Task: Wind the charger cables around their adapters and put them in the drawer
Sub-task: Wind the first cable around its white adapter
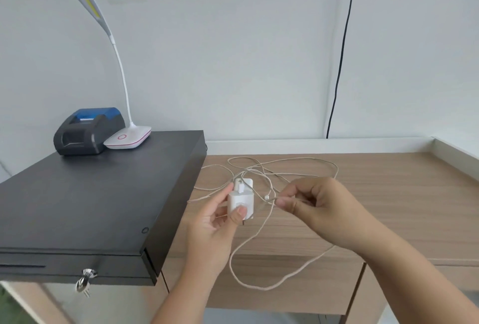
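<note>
My left hand (pixel 216 222) holds a white charger adapter (pixel 241 203) upright above the wooden desk, thumb on its front face. A second white adapter (pixel 246 181) shows just behind it; whether it lies on the desk I cannot tell. My right hand (pixel 315 203) pinches a pale braided cable (pixel 255 286) near its plug end, just right of the adapter. The cable hangs in a long loop below my hands, over the desk's front edge. More cable (pixel 298 161) lies tangled in loose loops on the desk behind my hands.
A black cash drawer box (pixel 85 202) with keys (pixel 84 283) in its front lock stands at left on the wooden desk (pixel 388 202). On it sit a receipt printer (pixel 86 132) and a white gooseneck lamp (pixel 128 137). A black wire (pixel 339 64) runs down the wall.
</note>
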Demonstrator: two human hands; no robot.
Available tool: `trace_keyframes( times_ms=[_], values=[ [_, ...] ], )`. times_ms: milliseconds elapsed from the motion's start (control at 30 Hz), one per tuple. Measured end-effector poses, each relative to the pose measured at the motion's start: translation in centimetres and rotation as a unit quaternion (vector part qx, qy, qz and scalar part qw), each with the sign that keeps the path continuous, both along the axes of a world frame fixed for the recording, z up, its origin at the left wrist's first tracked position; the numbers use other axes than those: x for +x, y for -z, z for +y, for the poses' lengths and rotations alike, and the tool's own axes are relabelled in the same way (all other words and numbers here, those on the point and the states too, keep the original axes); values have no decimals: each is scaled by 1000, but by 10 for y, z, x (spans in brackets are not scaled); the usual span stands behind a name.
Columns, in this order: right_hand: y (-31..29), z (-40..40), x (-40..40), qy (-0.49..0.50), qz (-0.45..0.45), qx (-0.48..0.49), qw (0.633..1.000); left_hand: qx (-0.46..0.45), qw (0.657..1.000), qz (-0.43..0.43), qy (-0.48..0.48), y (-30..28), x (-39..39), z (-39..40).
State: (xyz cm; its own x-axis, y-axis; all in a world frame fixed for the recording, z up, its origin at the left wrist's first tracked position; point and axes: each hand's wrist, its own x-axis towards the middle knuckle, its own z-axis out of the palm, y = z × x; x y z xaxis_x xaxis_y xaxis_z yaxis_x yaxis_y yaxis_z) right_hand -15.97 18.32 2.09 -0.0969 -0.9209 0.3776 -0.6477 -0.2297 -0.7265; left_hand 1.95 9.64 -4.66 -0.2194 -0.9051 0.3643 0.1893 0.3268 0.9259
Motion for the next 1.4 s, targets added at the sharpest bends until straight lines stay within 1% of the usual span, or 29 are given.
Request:
trace_keyframes(
  times_ms=[67, 133, 200, 267, 300, 367, 500, 567, 667, 700, 767, 833, 900, 1000, 1100, 1167, 1200, 1233, 1333, 1400],
  values=[
    [-3, -4, -1, 23, 50, -28, 998, -27, 999, -43, 19, 2, 3, 4],
    [-5, -9, 2, 35, 108, -82, 990, -53, 995, -77, 35, 4, 5, 7],
    [-5, -15, 3, 39, 153, -128, 979, -73, 992, -89, 54, 5, 8, 9],
    [-1, -21, 1, 39, 169, -147, 974, -79, 990, -93, 78, 6, 10, 12],
    [3, -24, 0, 36, 160, -151, 975, -72, 989, -88, 93, 6, 11, 13],
    [11, -27, -3, 22, 112, -142, 983, -57, 988, -73, 124, 6, 15, 16],
    [29, -28, -7, -43, 15, -55, 997, -45, 982, -87, 164, 7, 24, 19],
    [31, -26, -7, -88, -42, -5, 995, -41, 976, -104, 185, 9, 27, 20],
    [37, -22, -7, -163, -123, 62, 977, -45, 966, -115, 226, 8, 28, 26],
    [41, -20, -6, -173, -145, 69, 972, -41, 967, -101, 230, 8, 28, 27],
    [48, -17, -4, -175, -173, 51, 968, -12, 973, -56, 223, 7, 28, 29],
    [54, -14, 5, -168, -207, 34, 963, 44, 975, 10, 216, 8, 23, 32],
    [63, -11, 17, -142, -243, 13, 959, 116, 966, 92, 211, 9, 14, 37],
    [81, -6, 35, -80, -262, -10, 962, 197, 946, 186, 180, 10, 1, 41],
    [100, 2, 46, -18, -298, 22, 954, 243, 931, 236, 136, 11, -4, 41],
    [109, 10, 53, -2, -318, 56, 946, 260, 925, 255, 110, 12, -6, 38],
    [112, 13, 56, 9, -308, 69, 949, 262, 925, 256, 98, 14, -7, 37],
    [113, 17, 59, 24, -277, 77, 958, 260, 927, 254, 87, 15, -8, 36],
    [112, 24, 63, 72, -140, 69, 985, 261, 930, 251, 57, 16, -13, 35],
    [108, 25, 64, 76, -97, 77, 989, 271, 926, 260, 43, 17, -17, 34]
  ],
)
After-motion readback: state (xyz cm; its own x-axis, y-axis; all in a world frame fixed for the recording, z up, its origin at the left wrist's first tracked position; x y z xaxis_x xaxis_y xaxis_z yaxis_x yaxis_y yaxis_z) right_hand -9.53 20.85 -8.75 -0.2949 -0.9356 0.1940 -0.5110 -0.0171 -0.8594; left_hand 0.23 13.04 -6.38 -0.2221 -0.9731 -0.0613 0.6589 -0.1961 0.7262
